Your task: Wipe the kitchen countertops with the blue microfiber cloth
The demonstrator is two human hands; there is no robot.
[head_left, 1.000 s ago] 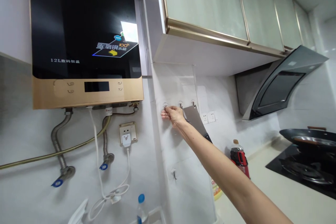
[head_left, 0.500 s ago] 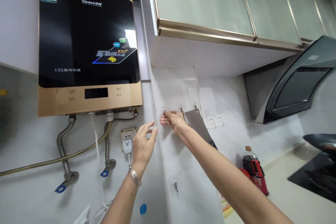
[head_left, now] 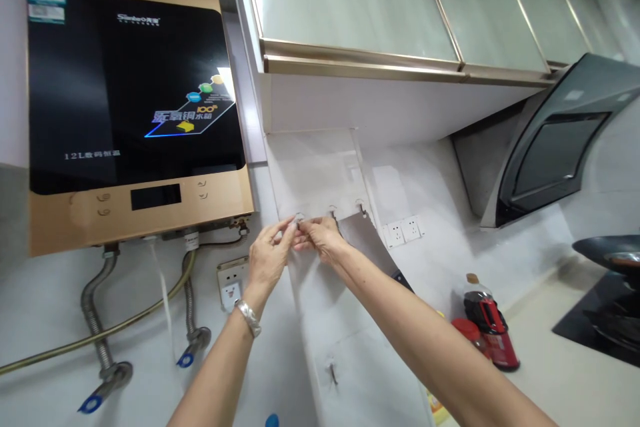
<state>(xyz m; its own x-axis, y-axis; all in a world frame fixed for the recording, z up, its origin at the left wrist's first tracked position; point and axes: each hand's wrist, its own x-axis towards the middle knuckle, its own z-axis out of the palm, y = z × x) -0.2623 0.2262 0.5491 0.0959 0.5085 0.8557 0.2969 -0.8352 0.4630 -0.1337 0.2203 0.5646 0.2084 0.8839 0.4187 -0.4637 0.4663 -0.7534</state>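
Observation:
On the white wall, a clear adhesive wall hook [head_left: 299, 217] is between the fingertips of both my hands. My left hand [head_left: 270, 255], with a silver bracelet at the wrist, pinches at it from the left. From the right, my right hand [head_left: 321, 237] has its thumb and fingers closed on the same hook, so most of it is hidden. Just to the right are a second hook [head_left: 333, 212] and a third hook [head_left: 361, 208]. A wide grey cleaver [head_left: 373, 240] hangs there, partly behind my right forearm.
A black and gold water heater [head_left: 140, 100] with pipes is on the left. Above are wall cabinets [head_left: 345, 0]; a range hood [head_left: 555, 153] is at right. Wall sockets [head_left: 404, 232], a lower hook [head_left: 333, 373] and a red-and-black bottle [head_left: 490, 323] are also in view.
My left hand has moved right and up to the hook and closed its fingers there. My right hand stays at the hook. The camera view has shifted a little.

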